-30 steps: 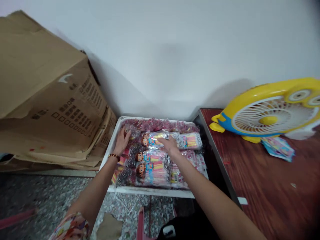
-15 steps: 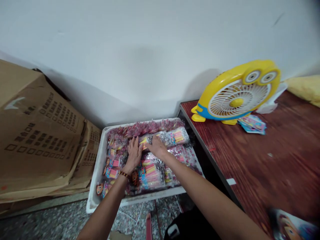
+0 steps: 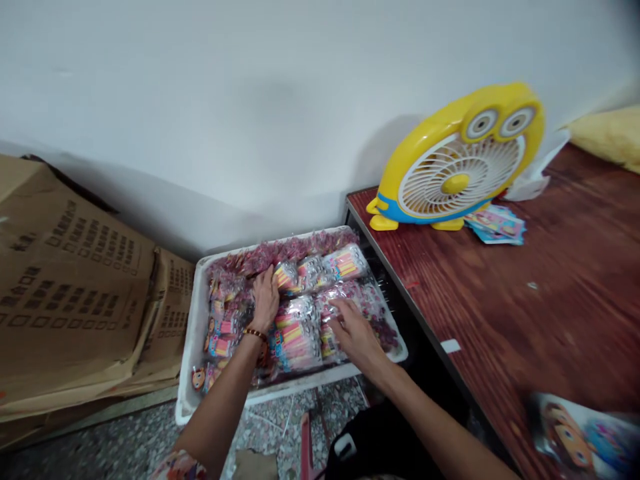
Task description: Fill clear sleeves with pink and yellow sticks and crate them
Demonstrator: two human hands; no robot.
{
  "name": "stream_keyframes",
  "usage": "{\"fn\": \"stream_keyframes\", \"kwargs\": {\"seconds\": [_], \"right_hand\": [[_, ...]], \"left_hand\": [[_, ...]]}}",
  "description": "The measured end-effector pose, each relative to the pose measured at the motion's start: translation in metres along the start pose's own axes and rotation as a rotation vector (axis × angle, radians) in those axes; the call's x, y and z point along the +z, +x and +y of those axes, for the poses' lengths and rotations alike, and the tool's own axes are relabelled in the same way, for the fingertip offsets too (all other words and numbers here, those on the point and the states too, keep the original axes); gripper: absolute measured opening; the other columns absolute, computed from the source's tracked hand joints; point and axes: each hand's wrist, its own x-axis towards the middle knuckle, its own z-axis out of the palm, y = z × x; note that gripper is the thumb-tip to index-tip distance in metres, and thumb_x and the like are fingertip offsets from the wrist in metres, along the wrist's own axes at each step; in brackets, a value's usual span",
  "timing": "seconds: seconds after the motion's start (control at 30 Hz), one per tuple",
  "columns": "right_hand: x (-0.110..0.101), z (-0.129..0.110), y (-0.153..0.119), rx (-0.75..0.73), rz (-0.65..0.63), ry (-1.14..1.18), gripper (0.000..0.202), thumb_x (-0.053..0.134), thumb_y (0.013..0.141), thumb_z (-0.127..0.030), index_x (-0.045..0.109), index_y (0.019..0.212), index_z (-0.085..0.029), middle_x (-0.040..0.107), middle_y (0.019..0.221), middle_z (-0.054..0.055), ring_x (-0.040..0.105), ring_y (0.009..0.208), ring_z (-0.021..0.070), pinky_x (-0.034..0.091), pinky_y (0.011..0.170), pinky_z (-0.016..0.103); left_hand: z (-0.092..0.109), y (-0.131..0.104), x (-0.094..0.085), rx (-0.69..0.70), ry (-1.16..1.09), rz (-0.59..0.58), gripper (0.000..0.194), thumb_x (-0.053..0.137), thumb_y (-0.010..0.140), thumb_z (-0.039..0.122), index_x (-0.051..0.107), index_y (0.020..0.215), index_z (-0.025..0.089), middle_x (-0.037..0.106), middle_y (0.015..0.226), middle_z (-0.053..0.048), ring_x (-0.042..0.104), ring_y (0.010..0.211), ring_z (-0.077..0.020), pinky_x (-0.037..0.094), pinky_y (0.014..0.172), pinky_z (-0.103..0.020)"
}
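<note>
My left hand [image 3: 266, 299] lies over the left-middle part of a white foam box [image 3: 186, 363], its fingers stretched out close together, the tips at the left end of a far row of clear packets of pink and yellow sticks [image 3: 345, 262]; I cannot tell whether they grip anything. My right hand [image 3: 356, 333] is farther right and nearer, its fingers loosely bent with a gap between thumb and forefinger, over pink-patterned packets [image 3: 373, 303] in the right part of the box, and I see nothing held in it. Between my hands lies a near stack of stick packets [image 3: 295, 343], and to the left of my left wrist, which wears a beaded bracelet [image 3: 257, 333], are more packets printed with cartoon faces [image 3: 220, 345]. Crinkled pink wrappers [image 3: 290, 251] line the far side of the box. On the left stands a brown cardboard carton [image 3: 75, 287] with printed checkboxes; on the right, the red-brown worktop [image 3: 500, 307] carries a yellow and blue fan [image 3: 456, 183] with two big eyes at its far left corner. Small colourful packets [image 3: 500, 225] lie just beside the fan's foot, a blurred cartoon packet [image 3: 575, 437] lies at the near right, and a white strip [image 3: 451, 346] sits by the worktop's left edge.
</note>
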Motion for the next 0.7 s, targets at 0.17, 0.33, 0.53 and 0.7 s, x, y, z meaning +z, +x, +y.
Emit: {"fn": "stream_keyframes", "kwargs": {"seconds": [0.17, 0.33, 0.53, 0.7], "right_hand": [[-0.031, 0.037, -0.079, 0.095, 0.079, 0.121, 0.032, 0.046, 0.093, -0.026, 0.058, 0.123, -0.022, 0.061, 0.122, 0.01, 0.065, 0.097, 0.0184, 0.053, 0.091, 0.034], [-0.042, 0.057, -0.115, 0.142, 0.125, 0.134, 0.029, 0.047, 0.092, -0.028, 0.063, 0.116, -0.023, 0.065, 0.119, 0.009, 0.064, 0.109, 0.0213, 0.051, 0.099, 0.036], [-0.052, 0.056, -0.116, 0.116, 0.127, 0.158, 0.029, 0.045, 0.093, -0.028, 0.065, 0.114, -0.024, 0.067, 0.116, 0.009, 0.065, 0.109, 0.0217, 0.052, 0.096, 0.036], [-0.059, 0.062, -0.131, 0.139, 0.141, 0.184, 0.027, 0.044, 0.094, -0.028, 0.067, 0.108, -0.025, 0.07, 0.107, 0.007, 0.067, 0.1, 0.0208, 0.053, 0.09, 0.033]], "left_hand": [[-0.001, -0.016, -0.014, 0.128, 0.017, 0.08, 0.054, 0.03, 0.1, 0.039, 0.041, 0.146, 0.015, 0.047, 0.144, -0.018, 0.039, 0.136, -0.0278, 0.028, 0.116, -0.049], [0.006, -0.022, -0.016, 0.254, 0.184, -0.079, 0.085, 0.058, 0.088, 0.048, 0.018, 0.154, 0.011, 0.035, 0.151, -0.024, 0.032, 0.141, -0.0357, 0.028, 0.113, -0.055], [0.022, -0.004, 0.002, 0.023, 0.315, 0.0, 0.066, 0.056, 0.089, 0.051, 0.041, 0.14, 0.013, 0.049, 0.134, -0.023, 0.046, 0.127, -0.0371, 0.041, 0.1, -0.054], [0.026, -0.003, 0.011, -0.01, 0.341, 0.038, 0.061, 0.048, 0.091, 0.052, 0.043, 0.134, 0.009, 0.05, 0.132, -0.025, 0.048, 0.125, -0.0376, 0.039, 0.101, -0.055]]}}
